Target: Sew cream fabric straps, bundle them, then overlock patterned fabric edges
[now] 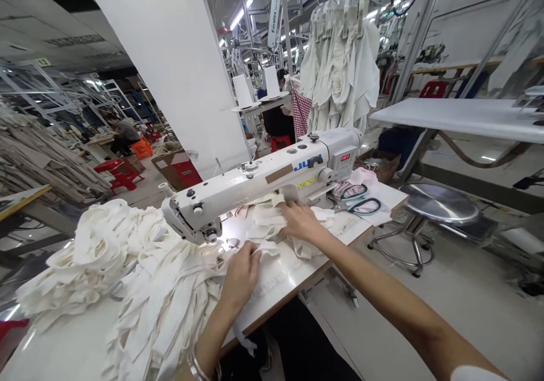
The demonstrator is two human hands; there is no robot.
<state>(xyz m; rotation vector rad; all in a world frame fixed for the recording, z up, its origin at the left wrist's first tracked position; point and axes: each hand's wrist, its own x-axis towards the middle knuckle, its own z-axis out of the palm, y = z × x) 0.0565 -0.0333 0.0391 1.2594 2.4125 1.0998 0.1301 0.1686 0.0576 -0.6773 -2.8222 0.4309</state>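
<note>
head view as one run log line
left hand: at cream cloth; right hand: on cream cloth; sewing machine: beyond hands; cloth pile: left

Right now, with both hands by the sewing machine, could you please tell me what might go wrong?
The left hand sits close to the sewing machine's head, so a finger could get caught if it runs. The cream cloth at the right hand is bunched and might feed crookedly. The loose white fabric pile beside the head could snag.

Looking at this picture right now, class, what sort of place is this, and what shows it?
Most likely a garment factory's sewing floor: there is a sewing machine, a heap of cream fabric pieces and a rack of hanging cloth.
</note>
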